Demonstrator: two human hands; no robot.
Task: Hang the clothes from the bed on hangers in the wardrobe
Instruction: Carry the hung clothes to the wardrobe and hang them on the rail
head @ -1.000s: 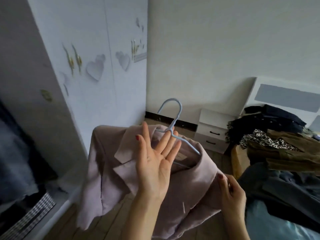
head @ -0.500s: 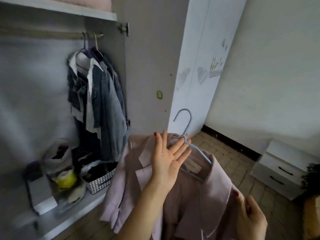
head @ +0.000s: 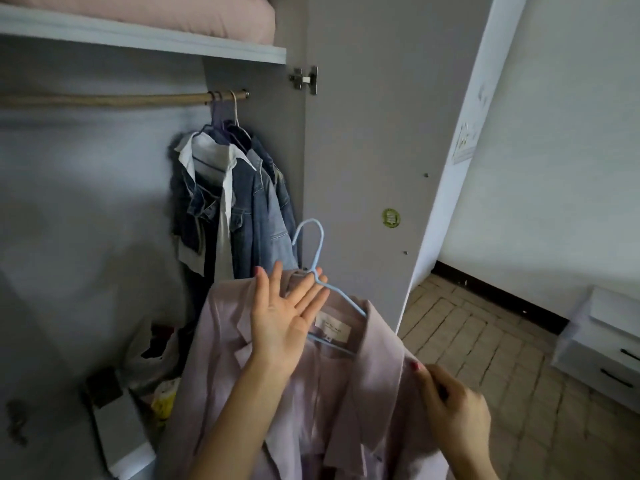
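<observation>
Head | left hand (head: 287,327) splayed under hanger (head: 313,258) | right hand (head: 450,407) pinching jacket (head: 374,375) | wardrobe rail (head: 121,99) now nearer

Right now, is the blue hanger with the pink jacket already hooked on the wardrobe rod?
No, the blue hanger carrying the pink jacket is well below the rod, its hook free in the air.

Count at inspection: two hands, left hand (head: 282,322) and right hand (head: 452,405). One pale blue hanger (head: 320,268) carrying one lilac jacket (head: 332,393). One wardrobe rail (head: 114,99), garments clustered at 11 o'clock, number indeterminate. One bedside drawer unit (head: 604,348), two drawers showing, at 3 o'clock.
</observation>
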